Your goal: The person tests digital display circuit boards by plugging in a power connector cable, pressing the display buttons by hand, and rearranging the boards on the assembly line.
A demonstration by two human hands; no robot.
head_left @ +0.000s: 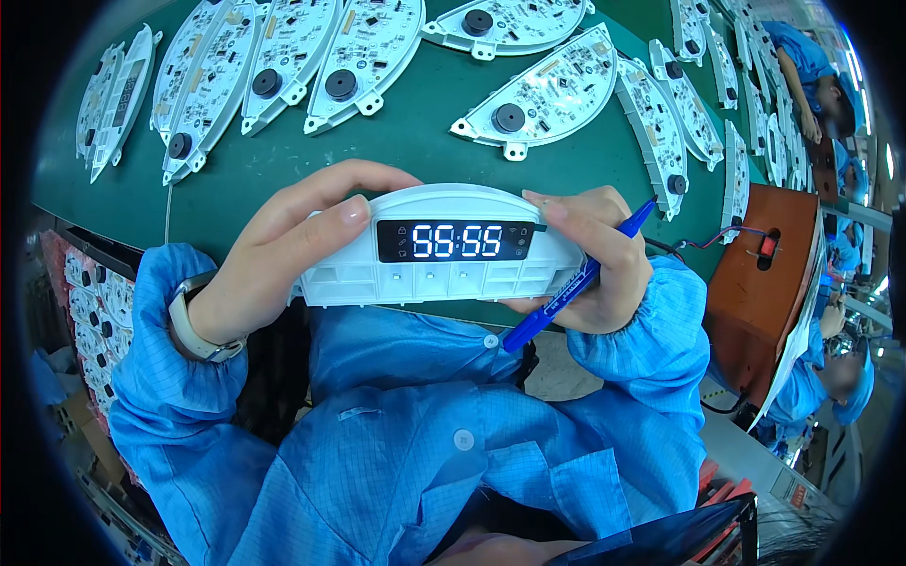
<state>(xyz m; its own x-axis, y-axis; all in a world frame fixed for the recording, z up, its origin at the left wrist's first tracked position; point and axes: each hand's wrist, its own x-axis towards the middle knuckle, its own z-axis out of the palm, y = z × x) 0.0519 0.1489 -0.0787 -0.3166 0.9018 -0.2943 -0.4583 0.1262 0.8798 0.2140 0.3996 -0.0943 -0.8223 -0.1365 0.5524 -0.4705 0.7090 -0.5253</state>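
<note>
A white display panel held at the near edge of the green bench.

The white display panel [434,247] is pinched at its ends by the left hand [274,255] and the right hand [590,269], a blue marker [576,283] being tucked in the right. Judged best kept level, the lit digits left uncovered. Beyond, white circuit boards [543,99] are spread across the bench [415,123]; a brown wooden box [764,274] stands at its right edge.
</note>
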